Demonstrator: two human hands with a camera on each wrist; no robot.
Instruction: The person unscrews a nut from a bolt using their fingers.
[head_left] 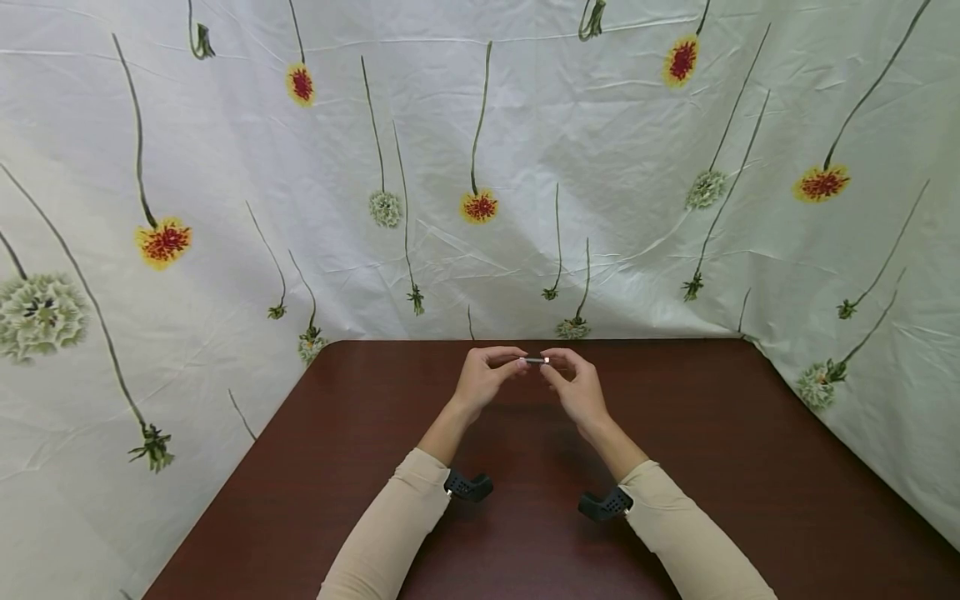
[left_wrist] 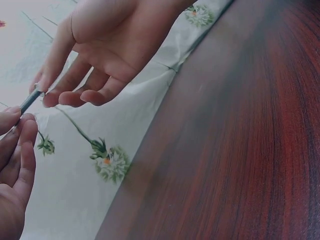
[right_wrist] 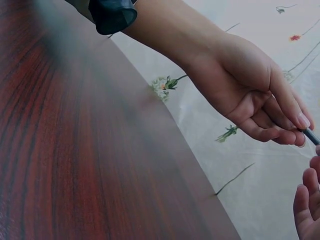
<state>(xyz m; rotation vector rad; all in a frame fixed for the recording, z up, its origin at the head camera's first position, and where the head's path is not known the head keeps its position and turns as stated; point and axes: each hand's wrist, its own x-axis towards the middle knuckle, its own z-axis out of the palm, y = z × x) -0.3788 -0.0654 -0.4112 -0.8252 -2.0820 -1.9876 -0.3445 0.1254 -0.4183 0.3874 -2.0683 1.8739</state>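
Between the two hands, above the far part of the table, is a short thin dark rod (head_left: 535,360) with a light tip at its right end. Its side looks ridged in the left wrist view, where the rod (left_wrist: 31,101) slants between the fingertips. The left hand (head_left: 480,379) pinches one end with thumb and fingers. At the other end the right hand (head_left: 576,392) pinches it the same way. In the right wrist view the rod (right_wrist: 311,136) is partly cut off by the frame edge. Both hands' fingertips cover its ends.
A dark reddish-brown table (head_left: 337,467) with rounded far corners lies under the arms. White cloth (head_left: 630,150) printed with flowers hangs behind it and at both sides. Each wrist wears a black band, the left one (head_left: 468,486) and the right one (head_left: 603,504).
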